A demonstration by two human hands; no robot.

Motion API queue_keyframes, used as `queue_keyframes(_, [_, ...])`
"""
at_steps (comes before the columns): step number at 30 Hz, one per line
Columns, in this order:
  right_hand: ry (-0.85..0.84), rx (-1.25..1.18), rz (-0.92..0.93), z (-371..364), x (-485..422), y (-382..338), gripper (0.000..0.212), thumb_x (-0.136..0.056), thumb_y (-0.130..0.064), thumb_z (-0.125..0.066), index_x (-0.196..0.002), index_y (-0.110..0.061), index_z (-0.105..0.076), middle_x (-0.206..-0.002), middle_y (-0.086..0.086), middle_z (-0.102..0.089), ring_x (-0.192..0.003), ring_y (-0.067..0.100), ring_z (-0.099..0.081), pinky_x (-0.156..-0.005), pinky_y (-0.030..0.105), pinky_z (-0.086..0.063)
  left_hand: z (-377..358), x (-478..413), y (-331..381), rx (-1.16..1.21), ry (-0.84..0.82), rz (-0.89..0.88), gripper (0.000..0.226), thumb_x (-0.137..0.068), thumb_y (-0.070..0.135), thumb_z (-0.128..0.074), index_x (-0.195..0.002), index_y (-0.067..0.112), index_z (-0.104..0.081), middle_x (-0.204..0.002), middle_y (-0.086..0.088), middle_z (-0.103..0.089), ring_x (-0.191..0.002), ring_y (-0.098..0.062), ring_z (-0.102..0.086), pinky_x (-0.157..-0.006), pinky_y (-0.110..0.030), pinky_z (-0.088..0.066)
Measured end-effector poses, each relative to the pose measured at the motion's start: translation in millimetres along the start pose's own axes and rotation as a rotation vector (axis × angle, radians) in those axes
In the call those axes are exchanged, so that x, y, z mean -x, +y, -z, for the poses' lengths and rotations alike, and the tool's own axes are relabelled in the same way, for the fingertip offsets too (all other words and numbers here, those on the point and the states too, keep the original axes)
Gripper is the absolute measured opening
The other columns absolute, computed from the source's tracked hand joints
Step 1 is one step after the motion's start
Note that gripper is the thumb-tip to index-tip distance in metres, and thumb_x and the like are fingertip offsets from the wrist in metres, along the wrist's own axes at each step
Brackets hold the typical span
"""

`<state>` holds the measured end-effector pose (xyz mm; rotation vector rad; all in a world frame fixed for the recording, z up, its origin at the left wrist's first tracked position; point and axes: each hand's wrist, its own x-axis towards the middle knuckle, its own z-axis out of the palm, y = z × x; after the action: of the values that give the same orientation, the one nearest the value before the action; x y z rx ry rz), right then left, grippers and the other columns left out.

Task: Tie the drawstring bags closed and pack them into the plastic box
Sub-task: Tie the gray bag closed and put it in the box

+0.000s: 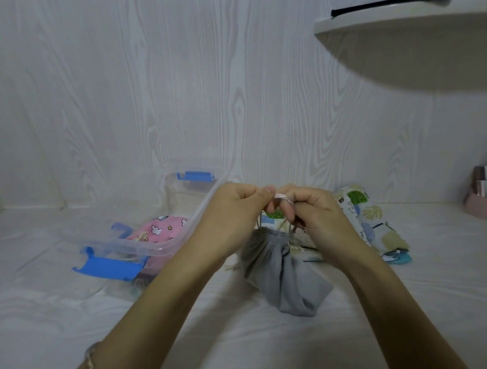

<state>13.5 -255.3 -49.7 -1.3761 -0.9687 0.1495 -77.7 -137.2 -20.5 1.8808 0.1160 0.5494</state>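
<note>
left grip [233,211]: fingers curled, pinching one end of the cord [280,196].
right grip [312,215]: clenched on the other end, cord looped round a finger.
position: grips touching, just above the neck of the grey bag [285,272].
grey bag: neck gathered, resting on the sheet [422,286].
step, as judged: knotting.
handling note: keep the neck bunched; draw both ends apart evenly so the knot seats against the gather. thin cord likely slips if tension drops.
box [159,246]: left of the grips, open, pink bag [160,228] inside, room left.
patterned bags [369,220]: behind right grip; whether tied, cannot tell.
</note>
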Motion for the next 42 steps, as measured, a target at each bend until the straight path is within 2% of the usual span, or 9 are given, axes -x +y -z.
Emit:
queue_keyframes(7, [-0.151,-0.17,-0.23,5,7,11,0.02,-0.088,-0.013,-0.063,-0.107,-0.012,-0.057,-0.053,-0.006,-0.051,-0.043,0.005,-0.031,-0.041,0.016,-0.023,-1,-9,-25,-0.096,0.088,0.014,0.038,-0.095,0.027,-0.053,-0.062,0.009,-0.062,-0.062,-0.009,-0.051,-0.062,-0.016,-0.043,-0.063,-0.027,-0.033])
queue_keyframes(11, [-0.002,-0.32,-0.192,5,4,17,0.031,-0.089,-0.042,-0.055,-0.096,-0.015,-0.069,-0.055,-0.003,-0.047,-0.047,0.007,-0.034,-0.043,0.019,-0.03,2,-8,-26,-0.148,0.096,-0.029,0.039,-0.096,0.027,-0.053,-0.059,0.016,-0.06,-0.04,0.01,-0.039,-0.04,-0.003,-0.032,-0.044,-0.017,-0.026])
queue_keyframes(15, [0.233,-0.573,-0.166,6,-4,23,0.057,-0.102,-0.037,-0.033,-0.071,-0.008,-0.072,-0.097,0.011,-0.073,-0.094,0.017,-0.069,-0.092,0.029,-0.049,1,-6,-25,-0.064,0.173,-0.068,0.036,-0.097,0.028,-0.051,-0.066,0.018,-0.065,-0.05,0.008,-0.049,-0.047,-0.003,-0.04,-0.052,-0.019,-0.036])
queue_keyframes(19, [0.279,-1.145,-0.235,11,-1,18,0.059,-0.103,-0.037,-0.035,-0.051,-0.014,-0.05,-0.06,0.004,-0.06,-0.071,0.018,-0.069,-0.09,0.04,-0.056,-2,-9,-18,0.563,0.142,0.035,0.036,-0.101,0.023,-0.042,-0.07,0.011,-0.057,-0.092,-0.01,-0.072,-0.091,-0.017,-0.069,-0.088,-0.03,-0.052])
queue_keyframes(22, [0.263,-1.283,-0.261,18,2,22,0.055,-0.101,-0.039,-0.036,-0.051,-0.016,-0.035,-0.047,-0.004,-0.029,-0.043,0.009,-0.032,-0.052,0.023,-0.05,-2,-12,-12,1.084,0.058,0.153,0.036,-0.102,0.023,-0.038,-0.069,0.011,-0.046,-0.062,-0.004,-0.057,-0.054,-0.012,-0.06,-0.064,-0.025,-0.056])
queue_keyframes(26, [0.251,-0.943,-0.312,26,1,32,0.058,-0.101,-0.044,-0.031,-0.05,-0.019,-0.032,-0.046,-0.006,-0.022,-0.04,0.006,-0.015,-0.035,0.02,-0.017,3,-15,-15,1.011,0.091,0.191,0.038,-0.103,0.027,-0.037,-0.067,0.015,-0.038,-0.053,0.005,-0.032,-0.041,-0.005,-0.025,-0.039,-0.014,-0.021])
queue_keyframes(36, [0.109,-0.058,-0.413,25,2,28,0.048,-0.101,-0.039,-0.042,-0.059,-0.018,-0.034,-0.053,-0.002,-0.022,-0.043,0.009,-0.017,-0.038,0.018,-0.016,5,-7,-18,0.742,0.042,0.184,0.038,-0.103,0.026,-0.037,-0.067,0.016,-0.04,-0.054,0.005,-0.032,-0.044,-0.006,-0.022,-0.039,-0.017,-0.02])
queue_keyframes(40, [-0.056,0.169,-0.443,22,6,22,0.012,-0.095,-0.025,-0.057,-0.099,-0.014,-0.057,-0.068,0.003,-0.05,-0.046,0.007,-0.034,-0.042,0.02,-0.026,6,-8,-13,0.645,0.012,0.132,0.035,-0.103,0.024,-0.037,-0.071,0.014,-0.046,-0.055,0.003,-0.041,-0.046,-0.007,-0.025,-0.041,-0.016,-0.023])
queue_keyframes(42, [-0.085,0.259,-0.453,24,9,22,0.044,-0.09,-0.028,-0.064,-0.13,-0.026,-0.043,-0.08,-0.002,-0.058,-0.052,0.003,-0.045,-0.052,0.022,-0.036,8,-9,-9,0.578,0.008,0.08,0.033,-0.103,0.021,-0.036,-0.075,0.013,-0.051,-0.057,0.003,-0.047,-0.049,-0.007,-0.027,-0.046,-0.018,-0.024])
